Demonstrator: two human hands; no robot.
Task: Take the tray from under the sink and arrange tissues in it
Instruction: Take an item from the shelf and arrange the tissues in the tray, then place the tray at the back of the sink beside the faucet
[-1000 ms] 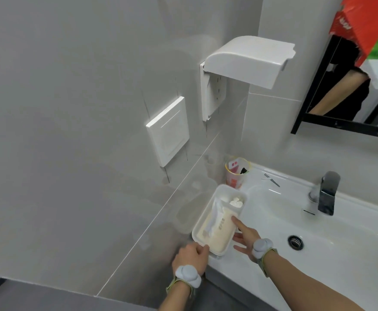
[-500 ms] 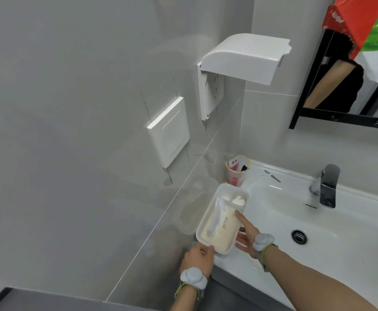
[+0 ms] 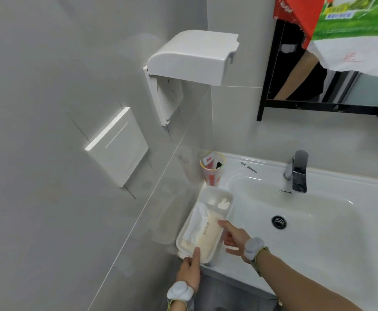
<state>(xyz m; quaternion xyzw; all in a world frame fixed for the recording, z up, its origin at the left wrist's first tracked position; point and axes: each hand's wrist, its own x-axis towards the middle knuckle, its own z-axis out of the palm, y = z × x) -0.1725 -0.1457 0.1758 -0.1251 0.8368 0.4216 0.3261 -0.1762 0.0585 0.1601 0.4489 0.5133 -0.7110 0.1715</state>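
A white two-compartment tray point(image 3: 227, 213) rests on the left ledge of the white sink point(image 3: 318, 243), against the grey wall. A cream tissue pack point(image 3: 203, 232) lies in its large near compartment. Small white wads point(image 3: 223, 203) sit in the far small compartment. My left hand point(image 3: 189, 273) grips the tray's near end, thumb over the rim. My right hand point(image 3: 235, 239) holds the tray's right side, thumb resting on the tissue pack.
A cup point(image 3: 212, 170) with a red-and-white tube stands behind the tray in the corner. A chrome faucet point(image 3: 298, 171) and the drain point(image 3: 279, 221) lie to the right. A white wall dispenser point(image 3: 190, 57) and a switch plate point(image 3: 118, 147) hang on the wall; a mirror point(image 3: 318, 70) is above.
The tray stays on the ledge. My left hand has slid under the near end with its thumb onto the rim. My right hand stays at the tray's right side. The view shifted slightly.
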